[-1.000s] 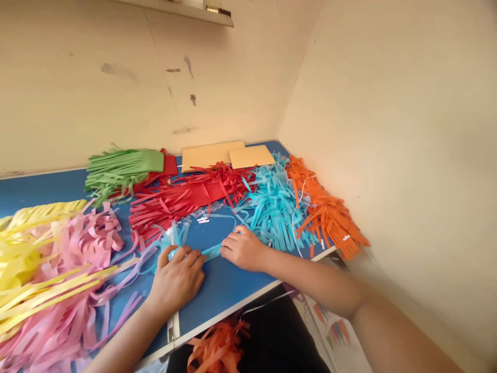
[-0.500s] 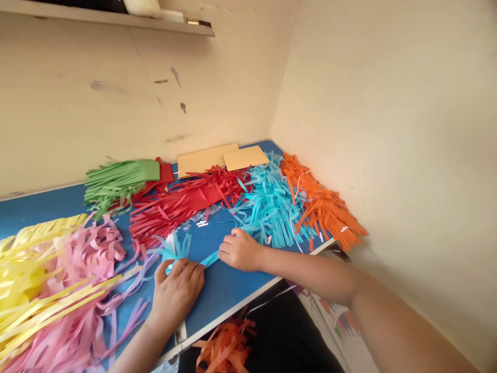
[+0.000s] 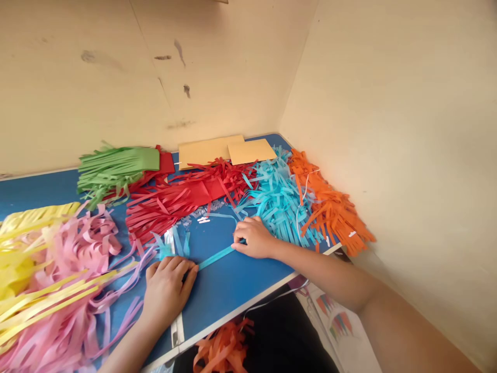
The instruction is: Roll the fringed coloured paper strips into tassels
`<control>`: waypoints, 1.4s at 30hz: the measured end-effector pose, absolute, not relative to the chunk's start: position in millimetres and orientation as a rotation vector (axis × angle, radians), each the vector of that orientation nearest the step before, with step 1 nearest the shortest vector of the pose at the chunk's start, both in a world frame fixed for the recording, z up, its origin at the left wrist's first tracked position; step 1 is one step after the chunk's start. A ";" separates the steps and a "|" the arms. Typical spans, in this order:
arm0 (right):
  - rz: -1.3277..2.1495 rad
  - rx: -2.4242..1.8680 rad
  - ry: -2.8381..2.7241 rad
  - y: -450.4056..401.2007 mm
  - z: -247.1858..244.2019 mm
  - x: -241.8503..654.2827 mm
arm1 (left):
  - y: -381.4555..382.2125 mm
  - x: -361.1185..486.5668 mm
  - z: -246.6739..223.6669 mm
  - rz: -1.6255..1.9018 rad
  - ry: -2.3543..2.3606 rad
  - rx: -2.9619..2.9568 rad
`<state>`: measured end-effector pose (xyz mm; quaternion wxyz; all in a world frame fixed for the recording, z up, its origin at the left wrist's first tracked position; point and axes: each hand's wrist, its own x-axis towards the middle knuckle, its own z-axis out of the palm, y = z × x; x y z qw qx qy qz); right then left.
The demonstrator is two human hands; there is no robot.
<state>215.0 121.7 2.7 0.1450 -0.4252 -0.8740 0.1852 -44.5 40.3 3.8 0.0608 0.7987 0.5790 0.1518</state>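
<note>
A light-blue strip of fringed tissue paper (image 3: 216,257) stretches flat above the blue table (image 3: 229,285), between my two hands. My left hand (image 3: 167,284) is closed on its left end, where loose blue fringe (image 3: 176,243) fans out beyond the fingers. At the other end, my right hand (image 3: 254,238) pinches the strip, its fingertips curled and partly hidden. Just past my right hand lies a heap of light-blue fringe (image 3: 279,197). Pink fringe (image 3: 93,238) and yellow fringe (image 3: 34,259) spread to the left of my left hand.
Red fringe (image 3: 182,197), green fringe (image 3: 120,166) and orange fringe (image 3: 334,212) lie around the back and right of the table. Two tan cards (image 3: 252,151) rest near the wall. A white string (image 3: 305,191) crosses the right side. More orange fringe (image 3: 225,347) sits on my lap.
My right hand has moved right and a little away, and my left hand slightly left. More of the blue strip now shows between them. The view has tilted down.
</note>
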 end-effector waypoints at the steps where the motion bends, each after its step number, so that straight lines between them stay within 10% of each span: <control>1: 0.532 -1.239 -2.525 121.3 3.3 214.3 | 41.1 -43.1 4.5 0.433 1.773 2.417; 17: -0.303 -0.527 -2.766 115.4 7.8 190.5 | 44.0 -28.9 19.1 0.582 1.512 2.988; 42: -0.181 -0.614 -2.785 107.8 2.8 182.8 | 44.9 -25.4 13.9 0.748 1.569 2.999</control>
